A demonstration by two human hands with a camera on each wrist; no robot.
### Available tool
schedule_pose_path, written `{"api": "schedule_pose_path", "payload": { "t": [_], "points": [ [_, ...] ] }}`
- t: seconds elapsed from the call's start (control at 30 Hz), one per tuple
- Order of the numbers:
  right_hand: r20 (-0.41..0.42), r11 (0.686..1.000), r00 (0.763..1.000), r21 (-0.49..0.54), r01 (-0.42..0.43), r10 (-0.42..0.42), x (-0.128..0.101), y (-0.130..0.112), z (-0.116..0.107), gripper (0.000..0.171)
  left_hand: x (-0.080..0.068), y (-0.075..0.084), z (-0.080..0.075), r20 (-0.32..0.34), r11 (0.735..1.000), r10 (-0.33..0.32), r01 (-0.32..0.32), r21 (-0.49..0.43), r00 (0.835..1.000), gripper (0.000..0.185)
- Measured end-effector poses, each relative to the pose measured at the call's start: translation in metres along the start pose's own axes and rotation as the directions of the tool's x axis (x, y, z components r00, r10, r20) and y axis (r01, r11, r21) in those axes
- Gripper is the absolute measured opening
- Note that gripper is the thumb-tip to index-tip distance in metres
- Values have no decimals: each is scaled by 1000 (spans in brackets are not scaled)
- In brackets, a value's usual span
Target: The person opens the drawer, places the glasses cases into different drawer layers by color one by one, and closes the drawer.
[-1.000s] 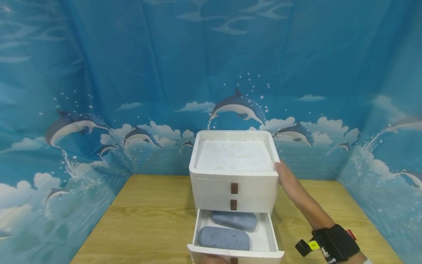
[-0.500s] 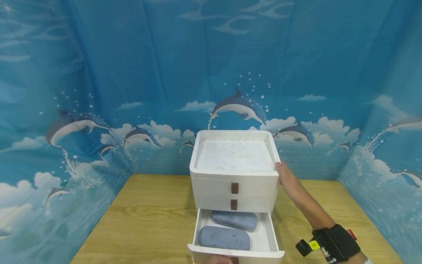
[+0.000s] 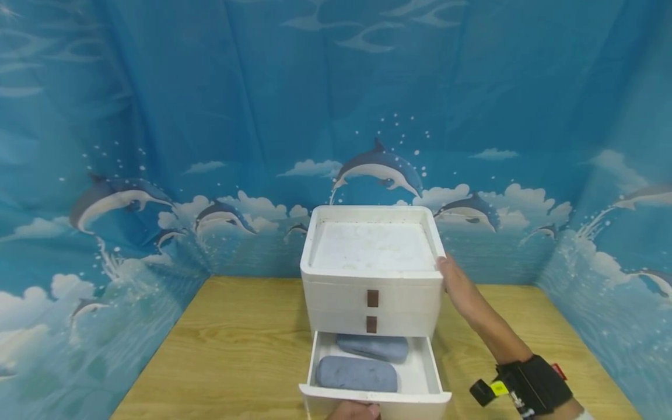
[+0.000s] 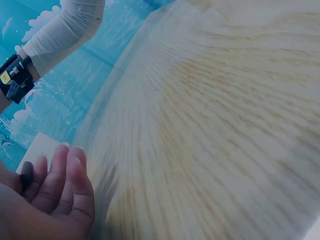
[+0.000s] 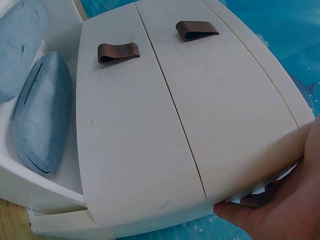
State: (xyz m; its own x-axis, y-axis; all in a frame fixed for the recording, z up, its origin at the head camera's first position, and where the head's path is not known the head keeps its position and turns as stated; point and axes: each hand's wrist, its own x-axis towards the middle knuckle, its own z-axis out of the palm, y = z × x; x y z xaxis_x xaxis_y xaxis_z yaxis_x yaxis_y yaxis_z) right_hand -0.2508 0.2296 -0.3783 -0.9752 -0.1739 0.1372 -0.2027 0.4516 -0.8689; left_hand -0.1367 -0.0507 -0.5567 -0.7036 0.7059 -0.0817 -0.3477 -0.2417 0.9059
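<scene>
A white three-drawer cabinet (image 3: 336, 309) stands on the table, its bottom drawer (image 3: 420, 373) pulled out. Two blue-grey glasses cases lie in that drawer: a front case (image 3: 357, 373) and a rear case (image 3: 374, 347), the latter partly under the drawer above. My left hand (image 3: 353, 410) is at the drawer's front, mostly below the head view. In the left wrist view, its fingers curl with the dark pull tab (image 4: 26, 175) between thumb and fingers. My right hand (image 3: 458, 286) presses the cabinet's right side near the top, fingertips (image 5: 230, 210) against the wall.
Brown pull tabs (image 3: 372, 298) mark the two closed upper drawers. A shallow rimmed tray top (image 3: 373, 248) caps the cabinet. The wooden table (image 3: 226, 344) spreads to both sides, and a blue dolphin-print curtain (image 3: 262, 116) encloses the back and sides.
My left hand has shifted right along the drawer front to the pull tab, and more of it shows. The drawer, the cases and my right hand stay about where they were.
</scene>
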Motion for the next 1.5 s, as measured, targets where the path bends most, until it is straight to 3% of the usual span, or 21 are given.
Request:
{"api": "schedule_pose_path", "payload": {
  "t": [0.1, 0.17, 0.4, 0.53, 0.7, 0.8, 0.93, 1.23, 1.5],
  "points": [
    [-3, 1000, 1000, 6, -5, 5, 1, 0, 0, 70, 2, 6, 7, -133, 996, 7, 5, 89, 991, 49],
    [0, 1000, 1000, 10, -7, 7, 1, 0, 0, 70, 5, 11, 12, -210, 993, 1, 24, 117, 978, 51],
    [12, 999, 1000, -26, -20, 20, 0, -1, -1, 72, 14, 25, 24, -415, 976, -54, 136, 170, 908, 20],
    [11, 1000, 1000, -24, -20, 21, 0, -1, -1, 71, 18, 31, 22, -412, 964, -63, 162, 211, 909, 25],
    [-2, 1000, 1000, -22, -20, 20, -1, -2, -1, 70, 23, 38, 18, -367, 966, -90, 172, 195, 926, 36],
    [-7, 999, 1000, -25, -29, 29, -1, -3, -2, 70, 25, 42, 14, -316, 970, -105, 167, 175, 943, 36],
    [-18, 999, 999, -28, -34, 34, -2, -3, -1, 71, 30, 46, 7, -279, 973, -116, 166, 163, 953, 31],
    [-17, 1000, 999, -6, -30, 30, -4, -1, 4, 71, 46, 49, -5, -371, 960, -102, 189, 208, 923, 30],
    [-30, 1000, 999, -20, -18, 18, -1, -1, 2, 70, 58, 57, -14, -391, 956, -100, 197, 217, 915, 34]
  ]
}}
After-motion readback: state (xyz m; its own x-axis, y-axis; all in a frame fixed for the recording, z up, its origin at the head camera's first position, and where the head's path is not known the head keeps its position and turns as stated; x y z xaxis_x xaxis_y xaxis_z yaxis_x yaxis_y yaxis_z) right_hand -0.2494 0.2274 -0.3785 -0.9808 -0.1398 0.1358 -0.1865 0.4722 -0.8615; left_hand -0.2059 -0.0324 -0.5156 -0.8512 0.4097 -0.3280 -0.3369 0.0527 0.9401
